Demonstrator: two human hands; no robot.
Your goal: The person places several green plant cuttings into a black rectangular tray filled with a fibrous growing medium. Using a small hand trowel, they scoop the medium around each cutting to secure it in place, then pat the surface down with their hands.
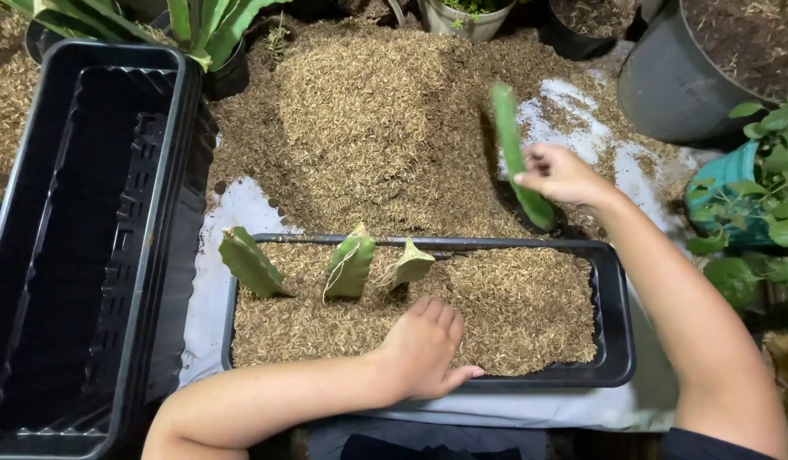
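Green cactus cutting (515,153), seemingly light and stiff, was pinched mid-stem by right hand (561,174); left hand (425,347) was laid with fingers together on the husk-filled tray (614,341).

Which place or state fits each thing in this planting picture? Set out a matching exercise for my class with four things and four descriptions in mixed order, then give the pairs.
Things
1. Long green cactus cutting
2. Left hand
3. Three short green cactus cuttings
4. Stack of empty black rectangular planters

Descriptions
A. Standing in a row in the husk-filled black planter tray
B. Lying on the left, beside the filled tray
C. Held up in the right hand
D. Resting flat on the brown husk filling

Pairs: 1-C, 2-D, 3-A, 4-B
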